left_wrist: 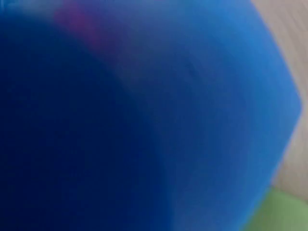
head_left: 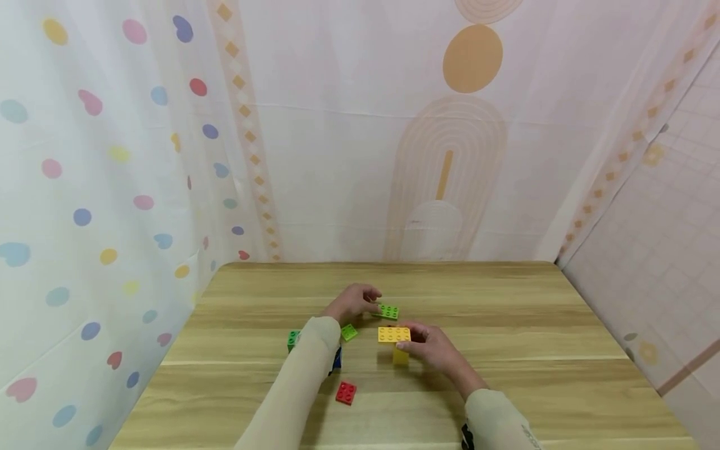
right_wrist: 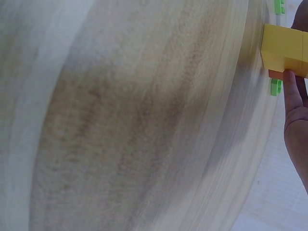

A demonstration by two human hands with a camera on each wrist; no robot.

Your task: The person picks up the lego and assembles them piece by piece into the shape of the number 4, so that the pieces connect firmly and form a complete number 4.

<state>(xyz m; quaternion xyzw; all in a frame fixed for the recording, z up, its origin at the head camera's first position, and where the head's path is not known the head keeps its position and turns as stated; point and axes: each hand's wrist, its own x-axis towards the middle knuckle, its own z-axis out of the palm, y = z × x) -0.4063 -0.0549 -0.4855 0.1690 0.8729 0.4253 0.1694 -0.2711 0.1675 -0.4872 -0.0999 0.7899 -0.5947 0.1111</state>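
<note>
Yellow blocks (head_left: 394, 335) are held by the right hand (head_left: 430, 345), pinched between its thumb and fingers. Whether the desk (head_left: 478, 294) is touched by them cannot be told. The left hand (head_left: 355, 300) is held out beside the light green block (head_left: 388, 311), just past the yellow ones. A small gap is left between its thumb and fingers; whether the block is touched cannot be told. The small green block (head_left: 349, 332) is seen near the left sleeve (head_left: 289, 394), and the red block (head_left: 345, 393) is seen closer to the front. The blue block (head_left: 337, 359) and the dark green block (head_left: 293, 338) are partly hidden by that arm.

The light green block is best picked up by its sides, so its bumps are left free. The yellow pile should be held straight, without a hard squeeze. The left sleeve should be lifted high, or the blue block could be bumped.
</note>
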